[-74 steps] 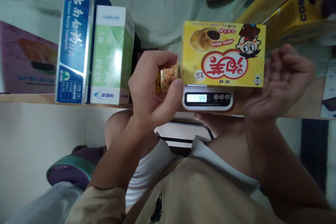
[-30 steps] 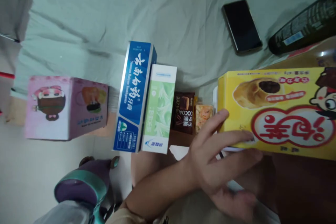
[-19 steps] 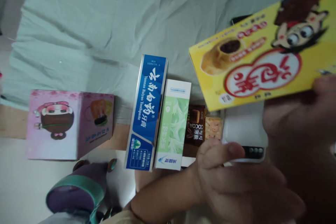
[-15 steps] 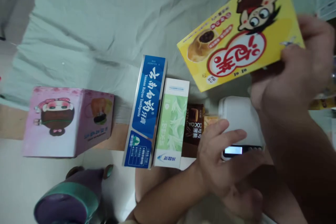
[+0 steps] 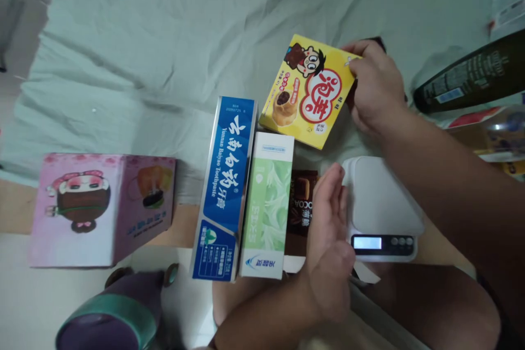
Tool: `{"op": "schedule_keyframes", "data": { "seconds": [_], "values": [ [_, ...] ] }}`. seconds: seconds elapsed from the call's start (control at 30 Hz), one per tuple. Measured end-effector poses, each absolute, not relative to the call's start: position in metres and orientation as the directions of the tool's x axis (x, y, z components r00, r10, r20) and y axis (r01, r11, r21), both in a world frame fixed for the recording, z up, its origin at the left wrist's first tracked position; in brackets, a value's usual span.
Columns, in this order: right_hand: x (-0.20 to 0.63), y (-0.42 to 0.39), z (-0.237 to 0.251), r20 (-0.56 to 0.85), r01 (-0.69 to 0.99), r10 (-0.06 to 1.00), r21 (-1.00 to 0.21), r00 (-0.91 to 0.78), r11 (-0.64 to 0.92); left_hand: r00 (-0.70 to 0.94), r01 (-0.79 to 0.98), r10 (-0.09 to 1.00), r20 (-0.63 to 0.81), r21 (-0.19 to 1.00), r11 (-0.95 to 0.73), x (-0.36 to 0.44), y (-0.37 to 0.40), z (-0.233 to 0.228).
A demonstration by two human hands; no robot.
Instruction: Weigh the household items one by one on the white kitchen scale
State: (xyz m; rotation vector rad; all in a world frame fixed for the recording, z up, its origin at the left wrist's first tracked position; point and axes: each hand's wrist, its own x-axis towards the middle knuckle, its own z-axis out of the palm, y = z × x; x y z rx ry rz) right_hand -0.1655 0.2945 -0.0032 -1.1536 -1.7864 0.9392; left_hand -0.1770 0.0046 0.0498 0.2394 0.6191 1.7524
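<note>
While my right hand (image 5: 375, 90) pinches the yellow snack box (image 5: 308, 91) by its right edge at upper centre, over the bed sheet (image 5: 143, 54), it looks light, stiff, crushable; edges suit gripping. Left hand (image 5: 328, 240) hovers flat, fingers together, beside the scale (image 5: 383, 208).

Pale green bedsheet (image 5: 156, 49) is lying wrinkled, carrying a dark bottle (image 5: 471, 79) on its side at right. Wooden board (image 5: 184, 219) is running along its near edge, bearing pink box (image 5: 98, 208), blue toothpaste box (image 5: 223, 186), green box (image 5: 266, 202), cocoa packet (image 5: 301, 202) and white scale (image 5: 381, 208), all sitting in a row.
</note>
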Motion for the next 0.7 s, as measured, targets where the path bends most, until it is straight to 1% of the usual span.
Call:
{"op": "schedule_keyframes", "data": {
  "seconds": [0.07, 0.1, 0.2, 0.27, 0.33, 0.4, 0.5, 0.63, 0.7],
  "values": [
    [-0.173, 0.288, 0.006, 0.175, 0.400, 0.944, -0.873, -0.279, 0.280, -0.259, -0.859, 0.950, -0.174, 0.491, -0.144, -0.178, 0.008, 0.047],
    [-0.176, 0.284, 0.011, 0.169, 0.442, 0.941, -0.849, -0.294, 0.290, -0.262, -0.861, 0.947, -0.183, 0.488, -0.144, -0.177, 0.009, 0.044],
    [-0.183, 0.273, 0.025, 0.162, 0.589, 0.905, -0.711, -0.393, 0.383, -0.260, -0.860, 0.942, -0.210, 0.494, -0.127, -0.173, 0.012, 0.035],
    [-0.185, 0.267, 0.029, 0.106, 0.660, 0.880, -0.622, -0.463, 0.422, -0.249, -0.864, 0.944, -0.215, 0.489, -0.116, -0.169, 0.013, 0.031],
    [-0.186, 0.262, 0.031, 0.049, 0.693, 0.858, -0.568, -0.511, 0.445, -0.246, -0.866, 0.946, -0.212, 0.487, -0.116, -0.167, 0.012, 0.031],
    [-0.186, 0.260, 0.030, 0.033, 0.689, 0.838, -0.553, -0.545, 0.469, -0.253, -0.861, 0.945, -0.205, 0.494, -0.123, -0.166, 0.011, 0.034],
    [-0.187, 0.258, 0.030, 0.053, 0.661, 0.826, -0.572, -0.562, 0.486, -0.242, -0.855, 0.945, -0.221, 0.508, -0.101, -0.166, 0.009, 0.040],
    [-0.190, 0.260, 0.032, 0.023, 0.694, 0.838, -0.550, -0.545, 0.466, -0.231, -0.864, 0.942, -0.242, 0.497, -0.084, -0.171, 0.008, 0.044],
    [-0.190, 0.260, 0.035, 0.036, 0.708, 0.847, -0.532, -0.530, 0.465, -0.207, -0.876, 0.946, -0.251, 0.478, -0.065, -0.174, 0.008, 0.045]
  ]
}}
